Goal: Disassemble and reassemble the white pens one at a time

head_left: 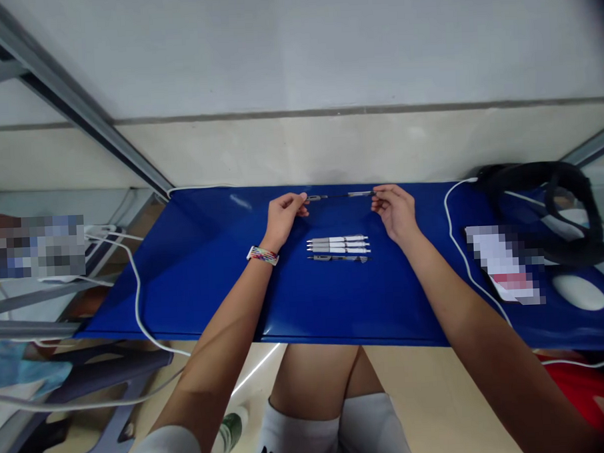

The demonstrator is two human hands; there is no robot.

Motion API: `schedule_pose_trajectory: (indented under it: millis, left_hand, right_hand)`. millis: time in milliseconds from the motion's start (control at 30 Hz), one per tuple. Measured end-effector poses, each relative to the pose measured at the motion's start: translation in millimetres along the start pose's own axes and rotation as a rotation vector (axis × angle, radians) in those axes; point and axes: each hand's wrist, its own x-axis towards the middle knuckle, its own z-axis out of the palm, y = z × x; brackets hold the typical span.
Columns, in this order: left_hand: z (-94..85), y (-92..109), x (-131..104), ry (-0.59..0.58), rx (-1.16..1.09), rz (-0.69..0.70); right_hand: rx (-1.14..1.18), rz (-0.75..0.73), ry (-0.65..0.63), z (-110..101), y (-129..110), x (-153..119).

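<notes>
Pen held level between both my hands, upper centre of frame.

My left hand (284,214) pinches one end of the pen (338,196), my right hand (396,212) the other, above the blue mat (208,270). Four more pens (337,248) lie in a row just below. Pen's middle is thin, hard to make out; fingertips hide both ends.

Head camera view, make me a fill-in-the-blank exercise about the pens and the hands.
1. The left hand and right hand hold one pen by its two ____.
2. The row of pens lies on a ____ mat.
3. A colourful band sits on the ____ wrist.
4. The held pen is ____ the mat.

Missing words: ends; blue; left; above
</notes>
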Motion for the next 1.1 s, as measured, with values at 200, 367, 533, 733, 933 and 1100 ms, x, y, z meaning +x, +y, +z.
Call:
schedule_pose_trajectory:
  millis: [200,367,533,733,933,1100]
  left_hand:
    - [-0.4,2,-1,0.008,0.049,0.006]
    - [-0.3,0,0,0.005,0.061,0.018]
    - [-0.7,-3,2,0.002,0.071,0.025]
    - [1.7,5,-3,-0.065,0.108,0.027]
    - [3.3,11,-8,-0.196,0.299,0.104]
    - [2.7,7,-8,-0.153,0.374,0.114]
  right_hand:
    - [0.007,-0.004,0.003,1,-1,-1]
    - [-0.012,-0.007,-0.004,1,-1,-1]
    - [-0.054,-0.006,-0.016,-1,0,0]
    - [-0.126,-0.002,-0.114,1,-4,-3]
    - [-0.257,0.007,-0.323,3,-7,-6]
    - [-0.285,-0.033,-0.344,2,-4,-6]
